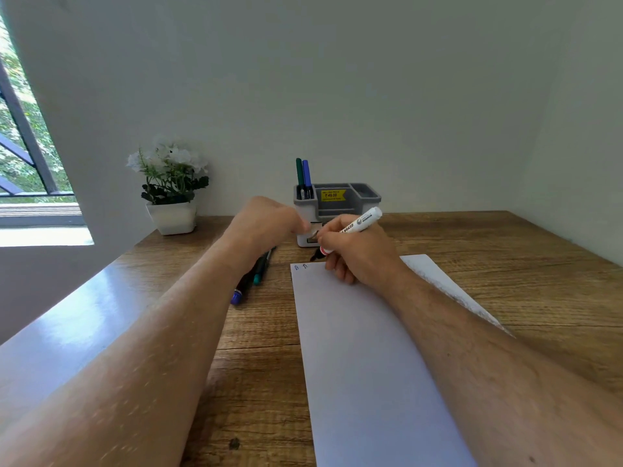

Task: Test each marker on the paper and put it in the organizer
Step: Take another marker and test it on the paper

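Near the centre of the frame the right hand (354, 254) is gripping a white whiteboard marker (354, 227) in a writing hold, fingers curled around the lower barrel, with its dark tip just at the top edge of the paper (364, 348), beside two small blue marks (301, 266) already drawn near the sheet's upper left corner. The left hand (266, 224) is hovering left of centre with its fingers curled under; whether it is holding a cap or anything else cannot be told. Beneath and beside that wrist, a few loose markers (253, 278) are lying on the wooden bench (505, 264), one with a blue end and one teal. The grey organizer (337, 200) is standing at the back of the bench, just beyond both hands, with a green and a blue marker (302, 176) upright in its left compartment. The marker is probably light, stiff and smooth plastic, so a pinch low on the barrel should be giving good control for writing; for dropping it into a compartment, taking it mid-barrel would likely be steadier. The paper is thin and may be sliding under the tip.
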